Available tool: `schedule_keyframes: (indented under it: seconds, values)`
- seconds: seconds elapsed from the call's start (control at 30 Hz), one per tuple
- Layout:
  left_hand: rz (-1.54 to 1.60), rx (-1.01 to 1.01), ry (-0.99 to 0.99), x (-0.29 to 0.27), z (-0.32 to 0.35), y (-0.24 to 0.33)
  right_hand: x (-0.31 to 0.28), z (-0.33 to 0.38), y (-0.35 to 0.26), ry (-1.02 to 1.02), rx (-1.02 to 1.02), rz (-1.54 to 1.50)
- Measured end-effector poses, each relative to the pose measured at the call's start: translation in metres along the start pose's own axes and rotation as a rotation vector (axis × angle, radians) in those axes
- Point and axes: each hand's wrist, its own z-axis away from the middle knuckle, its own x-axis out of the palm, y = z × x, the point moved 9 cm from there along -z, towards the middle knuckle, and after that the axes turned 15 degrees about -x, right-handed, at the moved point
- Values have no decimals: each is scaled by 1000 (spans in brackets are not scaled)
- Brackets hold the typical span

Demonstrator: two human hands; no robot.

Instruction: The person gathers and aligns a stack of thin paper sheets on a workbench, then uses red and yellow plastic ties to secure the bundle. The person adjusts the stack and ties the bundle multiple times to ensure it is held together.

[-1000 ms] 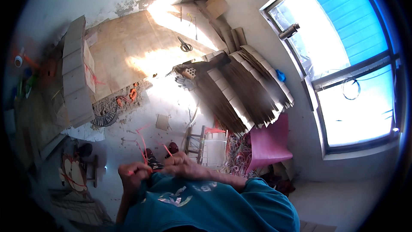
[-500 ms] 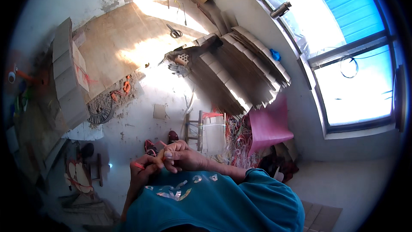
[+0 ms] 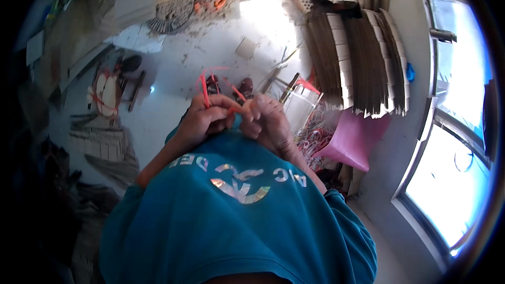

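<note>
Over my teal shirt [image 3: 236, 236], my left hand [image 3: 204, 119] and right hand [image 3: 268, 120] pinch a red cord [image 3: 204, 92] between them; I judge it light, limp, best pinched close together, though its middle is hard to make out.

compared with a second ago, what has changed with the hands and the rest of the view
The left hand and right hand have drawn closer together, fingers now meeting at the red string. Nothing visibly let go: both still hold it. The view has tipped down, so more of the teal shirt shows. The stacked cardboard stayed put.
</note>
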Motion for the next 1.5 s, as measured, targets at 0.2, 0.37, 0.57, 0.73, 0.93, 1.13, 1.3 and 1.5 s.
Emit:
schedule_keyframes:
  seconds: [0.2, 0.37, 0.57, 0.73, 0.93, 1.13, 1.3, 1.5]
  values:
    - [159, 22, -120, 4, 6, -5, 1, 2, 6, -1, 69, 20]
    - [0, 69, -19, 6, 7, -6, -4, 5, 6, 25, 84, 73]
    - [-573, 187, 144, 7, 15, -2, -7, 10, 10, 31, 126, 145]
    - [-664, 282, 92, 16, 32, -7, -23, 24, 12, 202, 107, -10]
    - [-599, 261, 138, 12, 52, -13, -22, 37, 4, 210, 12, -70]
    - [-602, 335, 196, 6, 58, -12, -15, 34, -4, 89, -41, -47]
    - [-1022, 649, 319, -23, 84, 26, -18, 30, -85, -147, -460, 777]
    - [-942, 577, 607, -136, 111, 69, -64, 42, -164, 184, -599, 1029]
